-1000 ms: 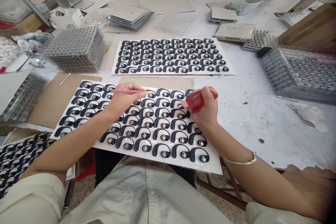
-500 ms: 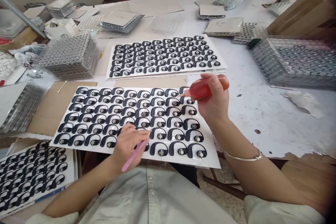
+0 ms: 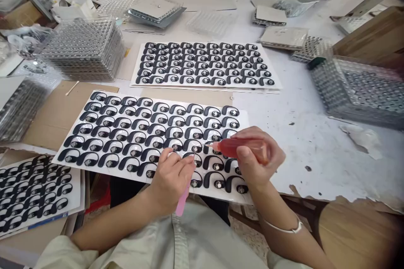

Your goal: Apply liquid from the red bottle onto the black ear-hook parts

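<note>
Pale grey-green shirt with rolled sleeves (plus one slim, whitish bangle).

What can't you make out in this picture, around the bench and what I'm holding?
Pink tool: head view, far end lost behind the left grip.
Red bottle: head view, tip too small to tell whether it touches the nearer sheet.
Lower-left sheet: head view, cut off by the left edge.
Cardboard box: head view, blurred, right edge cuts it.
</note>
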Demonstrator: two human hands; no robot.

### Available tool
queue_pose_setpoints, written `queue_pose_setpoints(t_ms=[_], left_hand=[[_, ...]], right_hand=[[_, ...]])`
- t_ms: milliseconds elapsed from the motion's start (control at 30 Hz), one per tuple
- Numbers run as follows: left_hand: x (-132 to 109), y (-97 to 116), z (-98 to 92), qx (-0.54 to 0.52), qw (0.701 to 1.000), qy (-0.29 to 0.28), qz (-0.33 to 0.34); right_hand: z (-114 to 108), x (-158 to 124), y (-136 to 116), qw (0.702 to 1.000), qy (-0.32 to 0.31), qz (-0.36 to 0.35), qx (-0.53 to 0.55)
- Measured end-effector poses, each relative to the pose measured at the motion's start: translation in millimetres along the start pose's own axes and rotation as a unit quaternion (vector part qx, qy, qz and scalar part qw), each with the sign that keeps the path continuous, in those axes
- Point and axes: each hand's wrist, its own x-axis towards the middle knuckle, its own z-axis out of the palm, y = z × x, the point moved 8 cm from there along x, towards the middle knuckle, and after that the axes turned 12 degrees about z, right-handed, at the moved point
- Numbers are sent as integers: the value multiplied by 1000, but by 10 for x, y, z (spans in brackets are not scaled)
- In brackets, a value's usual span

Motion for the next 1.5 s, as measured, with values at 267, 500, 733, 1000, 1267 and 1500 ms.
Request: queue_pose_setpoints(t_ms=[267,500,733,1000,1267,1500], left_hand=[[-21,16,107,20,1000,7,-12],[31,69,114,71,997,0,7],[39,97,115,91,996,3,6],[55,97,108,95,995,10,6],[59,105,107,97,995,4,9],[63,104,97,88,996,-5,10]], right_hand=[[67,-79,-18,998,-17,-51,-20],[171,-114,-59,993,-62,-80,-53],[275,-123,-125,986,-107,-111,-57],[331,-150,-159,980,-128,-132,-81],[327,-207,-197,971,-111,-175,-120],[392,-310,-353,945,-131,-249,-169]])
